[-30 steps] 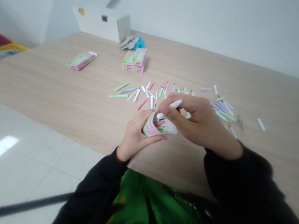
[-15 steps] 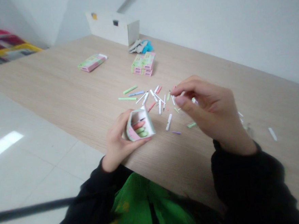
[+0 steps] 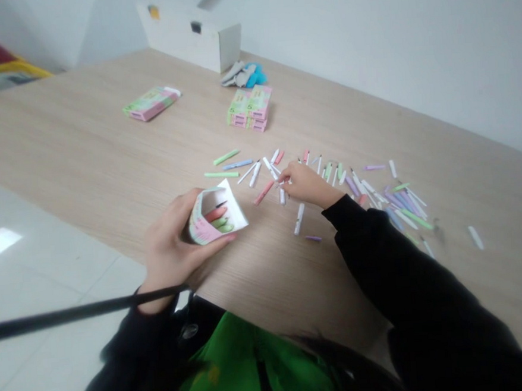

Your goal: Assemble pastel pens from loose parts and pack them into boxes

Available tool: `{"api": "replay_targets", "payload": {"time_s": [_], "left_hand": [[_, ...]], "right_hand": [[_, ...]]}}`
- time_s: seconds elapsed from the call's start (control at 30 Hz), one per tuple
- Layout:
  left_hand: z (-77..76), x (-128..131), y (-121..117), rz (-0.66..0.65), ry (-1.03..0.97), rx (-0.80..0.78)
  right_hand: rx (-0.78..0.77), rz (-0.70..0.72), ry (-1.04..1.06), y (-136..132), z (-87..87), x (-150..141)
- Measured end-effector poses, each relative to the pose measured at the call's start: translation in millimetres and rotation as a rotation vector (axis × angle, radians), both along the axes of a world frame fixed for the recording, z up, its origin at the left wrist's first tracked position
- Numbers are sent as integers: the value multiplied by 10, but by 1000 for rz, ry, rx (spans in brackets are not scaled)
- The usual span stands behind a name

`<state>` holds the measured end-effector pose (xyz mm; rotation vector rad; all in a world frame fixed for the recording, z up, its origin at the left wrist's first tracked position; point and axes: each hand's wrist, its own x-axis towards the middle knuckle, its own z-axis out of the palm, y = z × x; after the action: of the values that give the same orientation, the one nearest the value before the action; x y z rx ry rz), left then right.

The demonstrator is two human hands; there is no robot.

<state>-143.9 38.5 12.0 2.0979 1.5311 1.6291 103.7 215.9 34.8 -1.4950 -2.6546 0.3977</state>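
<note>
Since half a second ago, the right hand (image 3: 307,183) has gone forward and down among the loose pens, while the left hand (image 3: 170,243) has drifted farther to the left with its box. Right thumb and fingers are nearly together at their tips; whether something thin is pinched between them, I cannot tell. Left fingers and thumb are curved around the small pink-and-green cardboard box (image 3: 201,228), gripping it by its outside, its open mouth tilted up and the white flap (image 3: 235,208) pointing away from the palm. Inside, just past the left thumb, lie a salmon-coloured pen with a dark tip (image 3: 216,214) and pale green pens (image 3: 223,224). Just below the right fingertips sits a short white pen piece (image 3: 282,196); just to their left, a salmon-pink pen (image 3: 264,192) lies slantwise. Nearer the body than those fingers are a white pen piece (image 3: 299,218) and a small purple piece (image 3: 313,238). Beyond the left fingers rest a blue pen (image 3: 237,164) and two light green sticks (image 3: 226,157). To the right of the right wrist, purple, white and green pieces (image 3: 404,200) are strewn. Farther out from both hands stand stacked pink-and-green boxes (image 3: 250,108), with a flat pink-and-green box (image 3: 151,104) to their left and crumpled grey-and-blue material (image 3: 243,75) behind.
</note>
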Motion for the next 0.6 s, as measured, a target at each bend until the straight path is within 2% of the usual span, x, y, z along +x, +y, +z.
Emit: {"api": "replay_targets", "payload": {"time_s": [0.17, 0.3, 0.4, 0.5, 0.6], "left_hand": [[40, 20, 109, -56, -4, 57], [27, 49, 151, -51, -25, 56], [22, 114, 169, -91, -40, 73], [46, 206, 172, -163, -43, 91], [86, 293, 154, -189, -42, 88]], "right_hand": [[12, 49, 5, 100, -39, -47], [48, 85, -34, 103, -117, -86], [119, 142, -76, 63, -73, -95], [147, 142, 71, -113, 215, -64], [164, 118, 376, -515, 737, 3]]}}
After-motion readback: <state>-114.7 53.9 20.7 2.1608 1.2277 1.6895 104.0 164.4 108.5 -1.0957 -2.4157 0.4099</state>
